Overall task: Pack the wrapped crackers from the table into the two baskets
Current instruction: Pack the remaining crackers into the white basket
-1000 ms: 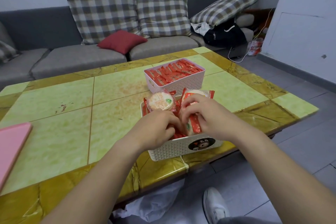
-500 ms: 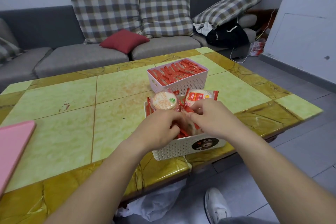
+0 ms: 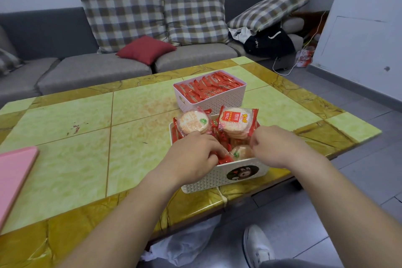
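left hand: in the near basket, fingers curled down onto a red-wrapped pack. We couldn't see whether it pinched the pack or only touched it.
right hand: over the same basket's other side, fingers curled inward, tips at the red wrapper edge of the stacked packs. The contact was hidden, so we couldn't tell if it held anything.
between the hands: flat cracker pack lay in the basket, just beside both sets of fingertips.
just beyond left hand: left upright pack stood on edge, poking above the rim.
just beyond right hand: right upright pack stood on edge with its printed label facing us.
further beyond both hands: far basket, filled with rows of red-wrapped crackers, sat close behind the near one.
under both hands: table, with both baskets on it. We saw no loose crackers on the tabletop.
well left of left hand: pink flat item at the table edge.
past the table: grey sofa with a red cushion.
below right forearm: white shoe on the floor.
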### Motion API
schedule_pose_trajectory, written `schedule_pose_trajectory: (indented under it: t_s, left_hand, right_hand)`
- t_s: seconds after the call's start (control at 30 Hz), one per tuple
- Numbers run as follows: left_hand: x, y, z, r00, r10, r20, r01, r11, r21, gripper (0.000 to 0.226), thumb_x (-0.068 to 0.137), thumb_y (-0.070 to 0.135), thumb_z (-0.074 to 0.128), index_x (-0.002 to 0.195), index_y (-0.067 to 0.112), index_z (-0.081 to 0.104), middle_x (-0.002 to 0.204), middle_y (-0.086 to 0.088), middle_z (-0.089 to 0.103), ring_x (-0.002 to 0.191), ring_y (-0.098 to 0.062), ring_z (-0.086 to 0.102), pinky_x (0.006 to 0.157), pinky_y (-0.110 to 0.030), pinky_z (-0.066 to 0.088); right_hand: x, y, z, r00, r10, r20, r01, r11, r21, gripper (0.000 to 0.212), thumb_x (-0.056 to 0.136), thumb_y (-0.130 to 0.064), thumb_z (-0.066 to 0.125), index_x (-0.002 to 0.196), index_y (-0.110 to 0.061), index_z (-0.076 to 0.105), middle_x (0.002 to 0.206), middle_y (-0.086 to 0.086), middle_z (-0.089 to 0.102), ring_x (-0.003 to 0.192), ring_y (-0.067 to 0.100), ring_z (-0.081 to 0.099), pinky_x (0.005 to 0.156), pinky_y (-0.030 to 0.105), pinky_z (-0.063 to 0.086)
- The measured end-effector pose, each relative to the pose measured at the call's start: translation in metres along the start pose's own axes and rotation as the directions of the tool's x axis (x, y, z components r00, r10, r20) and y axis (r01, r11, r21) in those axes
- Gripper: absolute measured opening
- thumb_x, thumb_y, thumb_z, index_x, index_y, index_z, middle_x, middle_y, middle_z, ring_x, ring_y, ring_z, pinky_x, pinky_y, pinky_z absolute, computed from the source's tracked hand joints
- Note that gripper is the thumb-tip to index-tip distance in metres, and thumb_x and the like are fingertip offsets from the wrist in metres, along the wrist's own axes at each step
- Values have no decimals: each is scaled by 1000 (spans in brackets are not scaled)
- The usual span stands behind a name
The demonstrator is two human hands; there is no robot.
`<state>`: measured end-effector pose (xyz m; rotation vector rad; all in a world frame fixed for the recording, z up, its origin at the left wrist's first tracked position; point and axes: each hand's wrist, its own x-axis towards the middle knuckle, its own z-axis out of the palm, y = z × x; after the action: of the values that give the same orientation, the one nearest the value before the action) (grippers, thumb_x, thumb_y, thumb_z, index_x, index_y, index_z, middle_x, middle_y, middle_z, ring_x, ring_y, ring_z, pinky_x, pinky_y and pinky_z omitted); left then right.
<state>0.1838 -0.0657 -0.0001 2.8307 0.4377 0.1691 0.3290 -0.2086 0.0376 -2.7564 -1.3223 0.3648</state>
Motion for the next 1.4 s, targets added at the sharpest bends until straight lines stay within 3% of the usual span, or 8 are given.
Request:
schedule_pose_trajectory:
  t_s: [0.37,0.53,0.77,0.87,0.97,1.07,1.27,1.4]
  left_hand:
    - [4,-3,6,1000,-23,20,24,998,-59,44,82,25,40,100,40,76,113,23,70,105,-11,57,90,-40,53]
    - [5,-5,7,1000,-12,21,13,998,-65,42,83,21,44,103,39,76,114,22,70,106,-11,58,92,-40,53]
    - [4,-4,8,1000,-14,17,16,997,-79,43,81,24,41,100,41,75,110,22,70,102,-12,59,89,-41,54]
    - [4,-5,8,1000,-17,16,19,995,-94,41,79,23,42,97,42,74,106,21,69,99,-14,59,84,-42,54]
    - [5,-6,8,1000,-20,9,21,994,-103,39,78,24,43,93,43,73,104,21,69,98,-14,60,82,-43,55]
    - [4,-5,7,1000,-21,12,22,994,-112,41,79,23,44,97,41,76,105,22,70,101,-11,60,86,-40,55]
    - [3,-5,4,999,-39,27,42,991,-126,40,80,22,45,98,40,77,107,25,70,104,-7,60,88,-39,55]
    - [2,-3,1,999,-36,27,39,993,-115,40,81,21,46,100,39,77,108,24,72,102,-3,61,87,-37,56]
  right_hand:
    - [3,-18,14,991,21,136,-4,993,-117,26,100,-22,39,77,-14,51,86,2,57,86,28,59,74,36,47]
    - [6,-12,15,998,11,57,-9,999,-48,49,98,-32,45,142,-11,43,139,12,52,122,34,57,97,44,51]
    - [5,-16,19,996,-11,90,25,988,-151,51,98,-50,35,126,-22,67,143,12,48,129,33,46,98,45,45]
    - [4,-20,26,996,-54,66,64,987,-150,55,94,-65,31,102,-22,65,115,5,66,101,28,59,78,39,47]
    - [4,-14,21,989,-96,109,101,994,-38,48,87,-76,42,85,-29,54,85,-8,61,84,20,59,68,35,44]
    - [2,3,6,971,-212,107,198,972,123,34,83,-59,68,102,-32,63,100,-18,65,94,13,63,77,32,50]
    - [1,24,-9,953,-75,-293,261,696,669,8,83,-17,67,80,-24,67,62,-18,65,57,-2,58,58,21,45]
    - [0,5,3,950,71,-305,161,724,671,46,56,-56,66,84,-20,65,73,-7,71,61,11,61,59,28,44]
